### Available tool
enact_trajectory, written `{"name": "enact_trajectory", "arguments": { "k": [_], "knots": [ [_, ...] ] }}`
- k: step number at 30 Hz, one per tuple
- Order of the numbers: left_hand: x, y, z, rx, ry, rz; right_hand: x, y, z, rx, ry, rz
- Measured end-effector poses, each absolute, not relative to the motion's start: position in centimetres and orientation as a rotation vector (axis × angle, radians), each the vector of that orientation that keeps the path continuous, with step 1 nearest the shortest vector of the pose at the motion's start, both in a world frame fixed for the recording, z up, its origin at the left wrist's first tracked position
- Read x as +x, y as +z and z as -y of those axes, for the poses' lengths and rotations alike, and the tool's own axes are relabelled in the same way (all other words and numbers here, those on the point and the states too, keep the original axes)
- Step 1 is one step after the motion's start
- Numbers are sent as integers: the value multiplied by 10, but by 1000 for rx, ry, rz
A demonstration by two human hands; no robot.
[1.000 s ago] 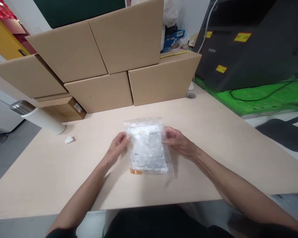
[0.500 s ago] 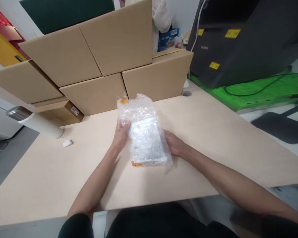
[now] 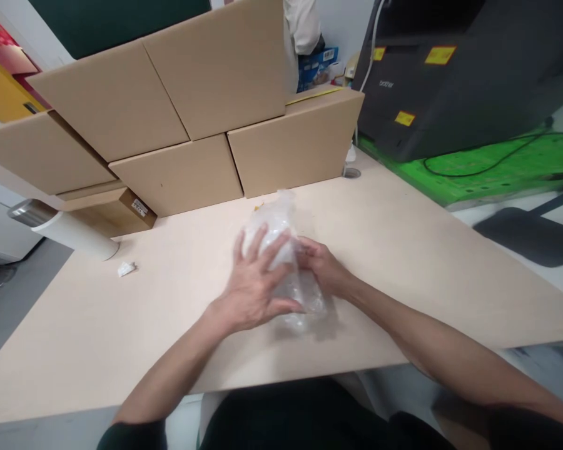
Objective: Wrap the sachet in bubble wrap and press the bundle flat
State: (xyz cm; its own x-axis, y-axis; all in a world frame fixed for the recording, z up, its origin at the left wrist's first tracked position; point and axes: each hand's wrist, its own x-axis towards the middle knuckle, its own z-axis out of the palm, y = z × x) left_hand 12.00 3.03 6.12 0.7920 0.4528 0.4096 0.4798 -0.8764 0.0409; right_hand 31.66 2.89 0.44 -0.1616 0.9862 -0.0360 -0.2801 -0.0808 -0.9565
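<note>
A package in clear bubble wrap is tilted up on its side above the table, partly hidden behind my left hand. My left hand lies against its near face with the fingers spread wide. On the package's right side, my right hand grips the wrap, its fingers bent around the edge. A bit of orange tape shows at the far end. What is inside the wrap is blurred and mostly covered.
Cardboard boxes are stacked along the table's back edge. To the left are a white bottle and a crumpled white scrap. A dark printer stands on a green surface at right. A person's sleeve shows behind the boxes.
The package has turned from lying face up to standing on its side. My left hand has moved from gripping its left edge to a spread palm against its face.
</note>
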Motion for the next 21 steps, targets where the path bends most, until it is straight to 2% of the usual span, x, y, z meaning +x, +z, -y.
{"name": "enact_trajectory", "arguments": {
  "k": [7, 10, 13, 15, 18, 21],
  "knots": [
    [33, 72, -21, -2785, -777, 1238, 319, 9, -32, -953, 1544, 928],
    [51, 68, -3, -2882, -755, 1033, 316, 12, -30, -965, 1528, 938],
    [94, 60, 8, -3059, -514, 610, 314, 16, -26, -975, 1543, 948],
    [119, 54, 8, -3071, -398, 514, 313, 18, -25, -959, 1561, 952],
    [129, 46, 5, -2993, -425, 625, 316, 18, -25, -931, 1567, 947],
    [103, 42, 3, -2916, -697, 861, 321, 14, -28, -941, 1536, 952]
  ]
}}
